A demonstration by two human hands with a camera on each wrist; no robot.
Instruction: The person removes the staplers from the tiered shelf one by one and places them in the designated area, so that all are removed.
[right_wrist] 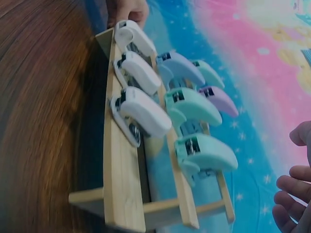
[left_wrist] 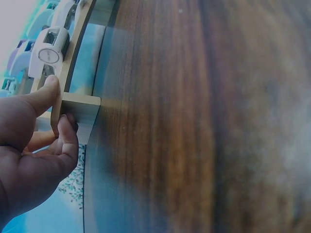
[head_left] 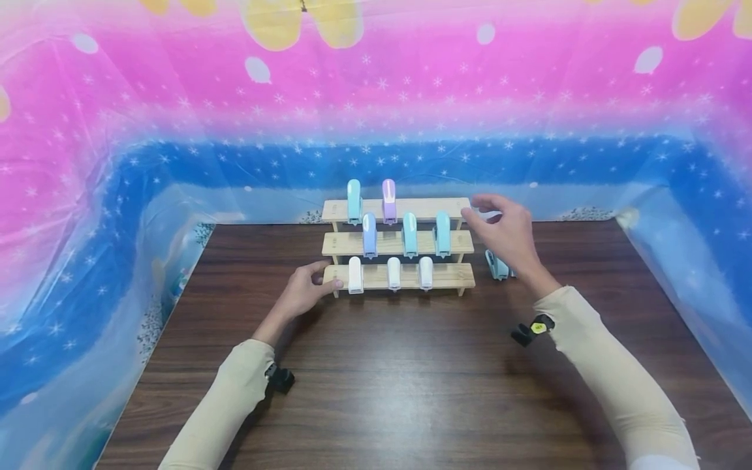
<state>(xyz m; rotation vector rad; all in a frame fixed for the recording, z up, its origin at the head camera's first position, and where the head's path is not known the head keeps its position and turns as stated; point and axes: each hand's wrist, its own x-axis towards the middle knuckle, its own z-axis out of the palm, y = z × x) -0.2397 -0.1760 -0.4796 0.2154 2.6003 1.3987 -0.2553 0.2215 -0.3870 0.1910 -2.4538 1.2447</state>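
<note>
A three-tier wooden display shelf [head_left: 376,282] stands on the table and carries several small staplers. My left hand [head_left: 302,289] pinches the left end of its lowest tier; thumb above and fingers below show in the left wrist view. On that tier are three white staplers, the leftmost white stapler [head_left: 355,275] nearest the thumb. The middle tier holds a periwinkle stapler [head_left: 369,235] and two teal ones; on the top tier are a teal stapler [head_left: 354,201] and a purple stapler [head_left: 389,200]. My right hand [head_left: 506,228], fingers loosely bent and holding nothing, hovers beside the top tier's right end.
Right of the shelf, a teal stapler [head_left: 497,265] lies on the brown wood-grain table [head_left: 376,378], with part of another item behind the right wrist. A pink and blue patterned cloth [head_left: 376,117] hangs behind the table and along both sides.
</note>
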